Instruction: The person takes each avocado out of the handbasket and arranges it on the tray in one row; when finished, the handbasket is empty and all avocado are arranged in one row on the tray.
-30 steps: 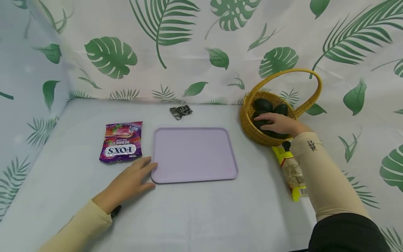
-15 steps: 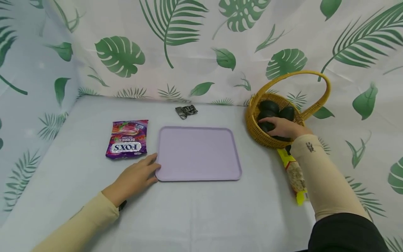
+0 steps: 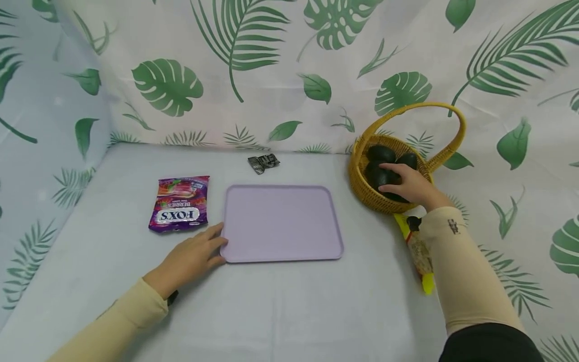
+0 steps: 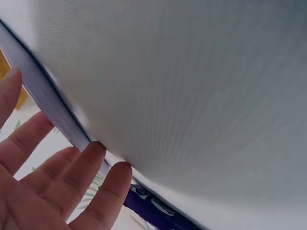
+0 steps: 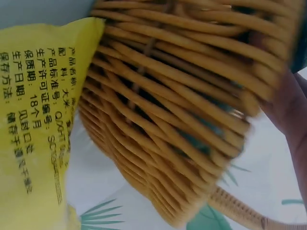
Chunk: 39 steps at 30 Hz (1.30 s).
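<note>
In the head view my right hand [image 3: 409,185] reaches into the yellow wicker basket [image 3: 368,195], its fingers and thumb round a dark avocado-like fruit [image 3: 378,176]; other dark fruits [image 3: 381,152] lie beside it. The right wrist view shows the basket's woven wall [image 5: 168,96] hiding most of that hand [image 5: 292,110]. My left hand [image 3: 187,259] rests at the left edge of the lilac tray [image 3: 282,223], fingers spread and touching its rim. In the left wrist view the fingers of this hand [image 4: 62,177] are loosely extended along the tray's edge [image 4: 53,105].
A purple candy bag [image 3: 179,203] lies left of the tray. Behind the tray is a small dark wrapped packet [image 3: 264,163]. A yellow-ended bag of grain [image 3: 419,254] lies in front of the basket, partly under the right sleeve. Leaf-patterned cloth [image 3: 271,75] stands at the back.
The right hand has moved slightly within the basket, its fingers now round one fruit. The left hand's fingers have closed up a little at the tray's edge. The whole view has shifted slightly.
</note>
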{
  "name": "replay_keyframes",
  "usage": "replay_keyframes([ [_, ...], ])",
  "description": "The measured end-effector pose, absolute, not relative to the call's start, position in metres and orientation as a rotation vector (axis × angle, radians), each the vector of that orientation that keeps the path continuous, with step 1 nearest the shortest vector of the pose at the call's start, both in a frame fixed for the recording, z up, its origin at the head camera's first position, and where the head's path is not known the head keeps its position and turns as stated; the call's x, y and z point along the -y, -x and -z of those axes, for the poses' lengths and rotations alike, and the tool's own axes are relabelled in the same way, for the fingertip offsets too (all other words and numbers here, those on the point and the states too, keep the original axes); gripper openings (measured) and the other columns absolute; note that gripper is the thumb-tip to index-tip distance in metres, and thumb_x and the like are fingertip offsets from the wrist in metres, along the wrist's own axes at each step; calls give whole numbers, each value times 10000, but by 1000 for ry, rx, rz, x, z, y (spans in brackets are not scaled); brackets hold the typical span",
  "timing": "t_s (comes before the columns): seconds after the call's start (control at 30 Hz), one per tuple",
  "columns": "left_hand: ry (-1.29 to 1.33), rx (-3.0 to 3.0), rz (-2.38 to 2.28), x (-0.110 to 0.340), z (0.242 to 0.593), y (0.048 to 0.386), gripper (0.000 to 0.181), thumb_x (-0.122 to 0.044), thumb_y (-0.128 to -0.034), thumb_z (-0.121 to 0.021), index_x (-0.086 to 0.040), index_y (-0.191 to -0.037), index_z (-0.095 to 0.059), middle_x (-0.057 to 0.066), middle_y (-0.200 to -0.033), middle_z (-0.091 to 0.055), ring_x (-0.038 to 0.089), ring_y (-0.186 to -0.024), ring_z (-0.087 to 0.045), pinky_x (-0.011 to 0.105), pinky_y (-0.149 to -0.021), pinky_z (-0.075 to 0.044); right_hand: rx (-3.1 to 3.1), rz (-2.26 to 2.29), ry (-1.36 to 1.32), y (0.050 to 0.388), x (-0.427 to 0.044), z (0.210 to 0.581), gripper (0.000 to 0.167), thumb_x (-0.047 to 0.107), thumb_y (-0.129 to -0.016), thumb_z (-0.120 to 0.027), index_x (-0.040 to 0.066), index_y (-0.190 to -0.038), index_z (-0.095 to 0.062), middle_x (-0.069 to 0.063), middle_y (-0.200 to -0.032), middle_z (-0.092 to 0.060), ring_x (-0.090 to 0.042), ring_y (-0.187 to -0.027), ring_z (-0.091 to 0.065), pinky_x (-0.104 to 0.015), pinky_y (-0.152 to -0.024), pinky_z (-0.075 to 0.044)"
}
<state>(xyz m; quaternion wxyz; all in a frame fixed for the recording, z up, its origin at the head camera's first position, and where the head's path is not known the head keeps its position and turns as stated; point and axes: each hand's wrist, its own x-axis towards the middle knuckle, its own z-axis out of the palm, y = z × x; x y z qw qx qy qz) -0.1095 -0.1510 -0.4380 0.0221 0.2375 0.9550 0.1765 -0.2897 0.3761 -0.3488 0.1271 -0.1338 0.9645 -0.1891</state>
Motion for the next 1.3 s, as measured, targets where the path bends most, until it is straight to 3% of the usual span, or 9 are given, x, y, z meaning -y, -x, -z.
replay_keyframes([
  [0.23, -756, -2964, -520, 152, 440, 112, 419, -270, -878, -752, -36, -1217, -674, 246, -1456, -477, 429, -1247, -547, 561, -966, -491, -2892, 675, 369, 266, -371, 335, 766, 450, -912, -691, 187, -1543, -346, -222, -1538, -309, -437, -1262, -447, -624, -1017, -395],
  [0.6, -774, -2976, -542, 154, 443, 111, 410, -263, -878, -754, -32, -1207, -673, 253, -1444, -487, 431, -1243, -550, 560, -957, -498, -2867, 938, 596, 243, -316, 332, 682, 226, -909, -737, 179, -1506, -410, -131, -1477, -394, -386, -1192, -552, -573, -993, -469],
  [0.83, -787, -2986, -535, 154, 444, 112, 418, -275, -874, -757, -36, -1204, -664, 245, -1439, -496, 422, -1247, -549, 557, -942, -508, -2756, 1113, 825, 247, -255, 350, 685, 130, -873, -765, 121, -1481, -449, -126, -1426, -449, -352, -1127, -616, -504, -935, -535],
  [1.3, -773, -2979, -508, 155, 444, 112, 439, -281, -890, -742, -35, -1243, -652, 226, -1464, -478, 400, -1285, -523, 574, -937, -505, -2588, 951, 930, 261, -103, 387, 696, 230, -894, -753, 166, -1504, -424, -143, -1482, -374, -283, -1183, -558, -322, -907, -555],
])
